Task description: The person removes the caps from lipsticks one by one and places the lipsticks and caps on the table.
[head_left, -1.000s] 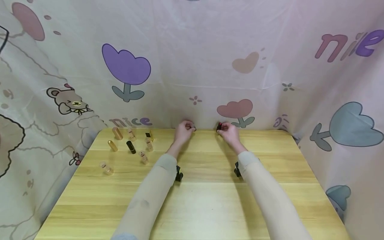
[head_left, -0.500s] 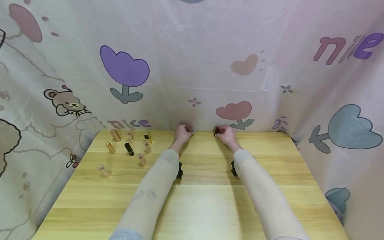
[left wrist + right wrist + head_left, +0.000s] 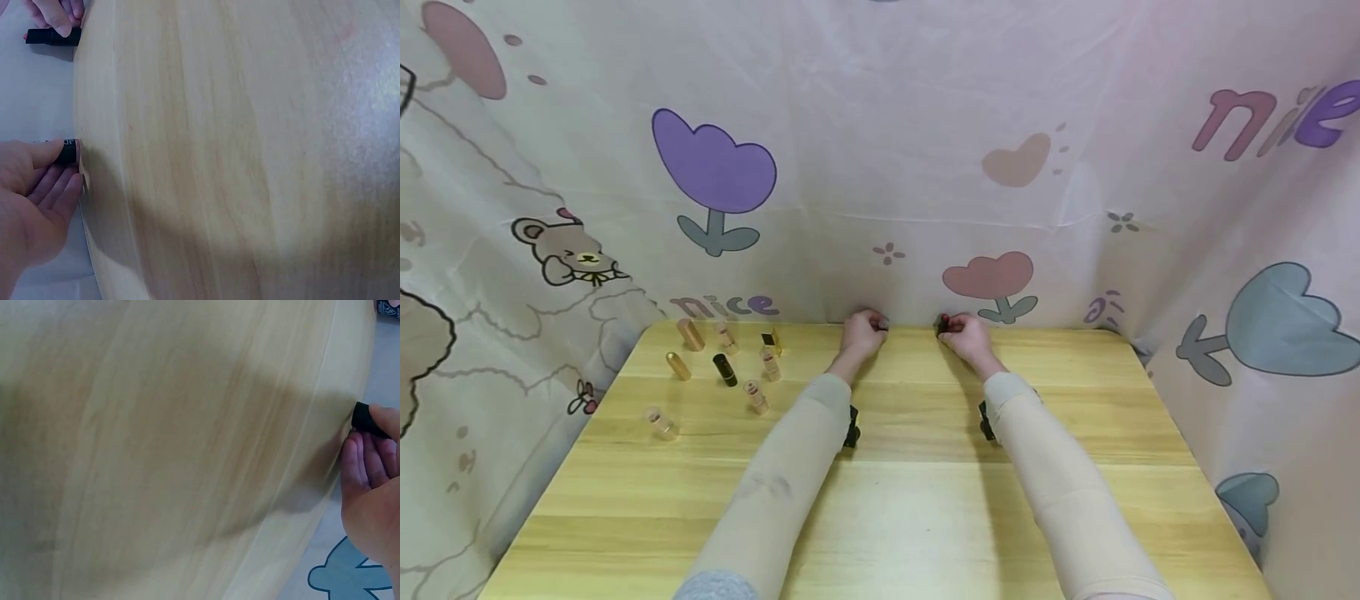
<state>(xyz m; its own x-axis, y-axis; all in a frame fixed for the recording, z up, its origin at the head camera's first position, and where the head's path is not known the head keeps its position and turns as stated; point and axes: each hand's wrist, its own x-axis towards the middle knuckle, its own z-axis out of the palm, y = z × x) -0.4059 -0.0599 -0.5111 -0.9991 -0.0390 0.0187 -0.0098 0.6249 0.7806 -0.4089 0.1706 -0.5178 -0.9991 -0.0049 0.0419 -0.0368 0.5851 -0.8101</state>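
Note:
At the table's back edge, my left hand (image 3: 861, 335) pinches a small black lipstick cap (image 3: 70, 152) between thumb and fingers. Its end bears small pale print in the right wrist view. A short way to the right, my right hand (image 3: 967, 335) grips a black lipstick (image 3: 943, 324) with its red tip bare. That lipstick (image 3: 55, 36) lies sideways at the top of the left wrist view, its red end pointing left. In the right wrist view the thumb covers part of the black tube (image 3: 367, 420). Cap and lipstick are apart.
Several lipsticks stand at the table's back left: a rose-gold tube (image 3: 691, 335), a gold bullet-shaped one (image 3: 678, 367), a black one (image 3: 725, 370), a black-and-gold one (image 3: 772, 342) and clear-topped ones such as this pinkish tube (image 3: 662, 423). A printed curtain (image 3: 880, 167) hangs behind the table.
Over the last second both hands have drawn slightly closer to the table's back edge, still holding cap and lipstick. The left hand shifts a little. The lipsticks on the left stay put.

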